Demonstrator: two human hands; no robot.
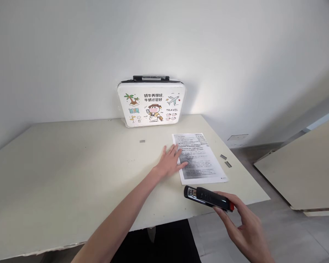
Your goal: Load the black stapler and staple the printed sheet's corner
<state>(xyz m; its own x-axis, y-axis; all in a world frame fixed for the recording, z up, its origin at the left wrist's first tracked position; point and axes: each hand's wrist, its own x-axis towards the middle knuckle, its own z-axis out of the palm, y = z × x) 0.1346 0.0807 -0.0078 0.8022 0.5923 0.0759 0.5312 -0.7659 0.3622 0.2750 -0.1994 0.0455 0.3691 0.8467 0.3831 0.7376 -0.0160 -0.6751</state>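
Note:
My left hand [170, 161] lies flat with fingers spread, over the left edge of a printed sheet of paper [201, 159]. Whether more sheets lie beneath it I cannot tell. In my right hand [244, 226] is a black stapler [212, 197] with a red part at its rear end. Its head points left, just in front of the paper's near edge, and the metal inside shows near the tip. Strips of staples [228, 164] rest on the table to the right of the paper, and a single staple strip [142, 141] lies farther back, left of it.
A white case [152, 104] with cartoon prints and a black handle stands upright at the back of the pale table [71, 175], near the wall. On the right, beyond the table's edge, is another pale board-like surface [304, 164] above the grey floor.

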